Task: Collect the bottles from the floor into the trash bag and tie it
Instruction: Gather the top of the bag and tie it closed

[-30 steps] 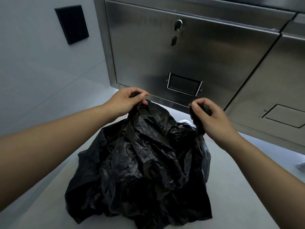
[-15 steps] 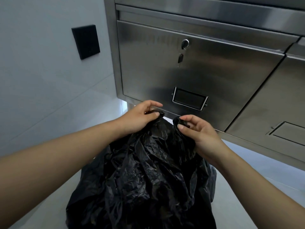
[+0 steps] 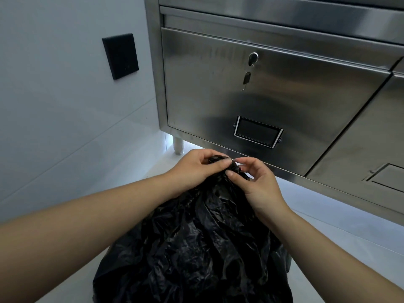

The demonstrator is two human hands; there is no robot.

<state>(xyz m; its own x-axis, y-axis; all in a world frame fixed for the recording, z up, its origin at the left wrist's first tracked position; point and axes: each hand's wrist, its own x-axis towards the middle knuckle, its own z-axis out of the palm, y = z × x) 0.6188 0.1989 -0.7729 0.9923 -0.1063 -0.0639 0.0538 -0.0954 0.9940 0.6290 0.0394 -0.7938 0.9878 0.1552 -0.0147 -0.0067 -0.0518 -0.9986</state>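
Pinching bunched neck of crumpled black plastic trash bag (image 3: 207, 248) between left hand (image 3: 196, 169) and right hand (image 3: 255, 182), risking loose knot from slippery film.

The big black trash bag (image 3: 196, 248) is sitting on the floor (image 3: 332, 228) and filling the middle, so nothing is getting past there. The left hand (image 3: 192, 169) and right hand (image 3: 256, 184) are meeting at its bunched top, leaving almost no gap between them. Just behind, the steel cabinet (image 3: 284, 101) is blocking the way ahead, with a small key (image 3: 247, 78) hanging from its door. The wall (image 3: 54, 127) is closing off the left. Bare floor is lying open on the right, and a low gap is showing under the cabinet by its leg (image 3: 178, 146).
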